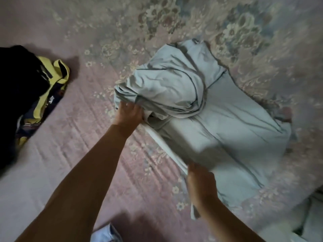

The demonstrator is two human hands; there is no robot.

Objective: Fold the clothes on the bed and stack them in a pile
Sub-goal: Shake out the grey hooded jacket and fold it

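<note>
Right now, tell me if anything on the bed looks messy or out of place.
The pale blue garment is bunched in loose wrinkles at its far end, near the left hand, not flat. The dark and yellow clothes lie in a heap at the left edge.

1. Bedspread (73, 137): pink, quilted, with a pale floral pattern that grows denser toward the top and right of view. It covers nearly the whole frame.
2. White-and-blue item (106, 234) at the bottom edge, partly cut off; identity unclear.
3. Pale, whitish surface (312, 222) at the bottom right corner, beyond the bedspread's edge; blurred, not identifiable.
</note>
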